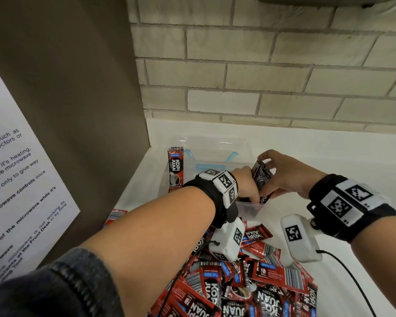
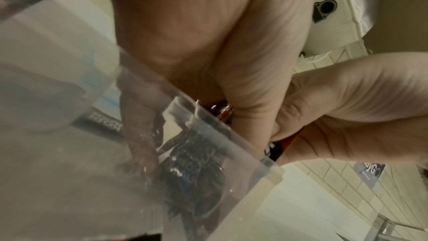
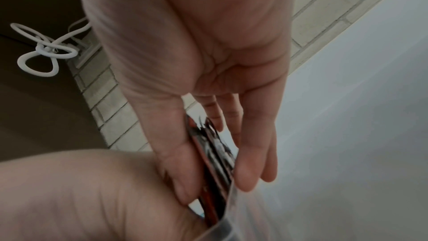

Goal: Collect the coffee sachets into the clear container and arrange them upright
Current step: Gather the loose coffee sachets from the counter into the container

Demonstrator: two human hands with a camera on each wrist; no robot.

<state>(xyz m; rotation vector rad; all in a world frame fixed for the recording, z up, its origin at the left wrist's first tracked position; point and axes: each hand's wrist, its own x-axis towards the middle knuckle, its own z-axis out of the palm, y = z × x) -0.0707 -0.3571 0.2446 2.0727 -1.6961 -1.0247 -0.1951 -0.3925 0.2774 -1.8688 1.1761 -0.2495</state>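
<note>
Red-and-black sachets (image 1: 242, 291) with white barcodes, clear container (image 1: 249, 205), pale brick wall (image 1: 261, 72)

Both hands (image 1: 247, 186) (image 1: 284, 172) meet, fingers pinching downward.

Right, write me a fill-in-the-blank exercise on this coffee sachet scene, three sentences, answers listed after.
1. The right hand holds a stack of sachets over the near edge of the clear ____.
2. One sachet stands upright against the container wall on the ____ side.
3. The loose pile of sachets lies on the white ____, nearer the person than the container.

Missing words: container; left; counter
</note>
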